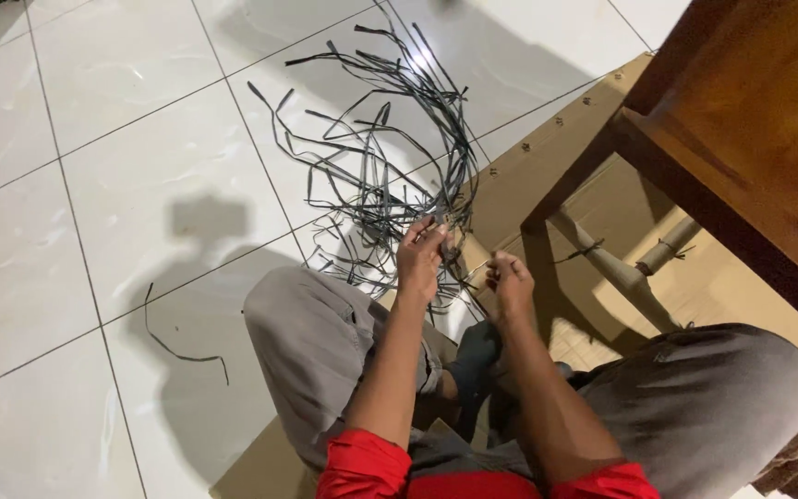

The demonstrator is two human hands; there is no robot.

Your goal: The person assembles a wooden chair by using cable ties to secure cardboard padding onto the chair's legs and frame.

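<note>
I sit on the floor with my knees spread, in grey trousers and red sleeves. My left hand (420,254) grips the near end of a loose bundle of thin black strips (390,157) that fans out over the white tiles. My right hand (511,280) is beside it, fingers pinched on what looks like a single thin strip, though the strip is hard to make out. The two hands are a few centimetres apart, above the edge of a sheet of brown cardboard (556,157).
A wooden stool or table (750,120) stands at the right on the cardboard. Two pale rolled sticks (616,268) tied with black strips lie under it. One stray black strip (177,346) lies on the tiles at the left.
</note>
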